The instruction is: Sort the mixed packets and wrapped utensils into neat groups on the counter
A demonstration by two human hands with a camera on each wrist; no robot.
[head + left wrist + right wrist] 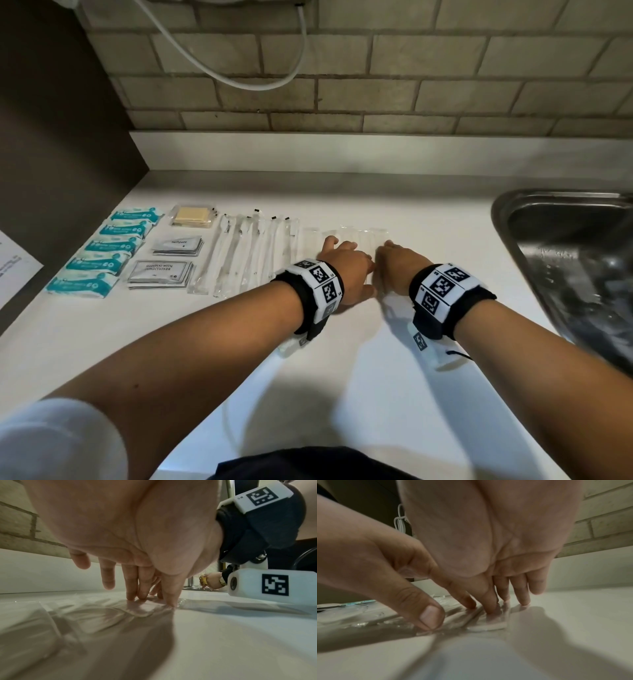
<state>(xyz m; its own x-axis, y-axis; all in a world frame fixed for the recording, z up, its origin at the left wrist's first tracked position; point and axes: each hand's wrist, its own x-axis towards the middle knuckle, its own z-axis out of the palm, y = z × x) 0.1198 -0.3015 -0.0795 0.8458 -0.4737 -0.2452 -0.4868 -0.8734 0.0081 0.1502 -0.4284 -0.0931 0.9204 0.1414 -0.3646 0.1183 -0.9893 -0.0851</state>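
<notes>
Clear-wrapped utensils lie side by side on the white counter, right of a row of wrapped toothbrushes. My left hand and right hand rest next to each other on these clear wrappers, fingers straight and pressing down. In the left wrist view the fingertips touch a flat clear wrapper. In the right wrist view the right hand presses a wrapped utensil, and the left thumb touches the wrappers beside it. Neither hand grips anything.
Teal packets form a column at far left. Beside them lie a beige packet, toothpaste sachets and shampoo sachets. A steel sink opens at the right. A dark panel bounds the left, a brick wall the back.
</notes>
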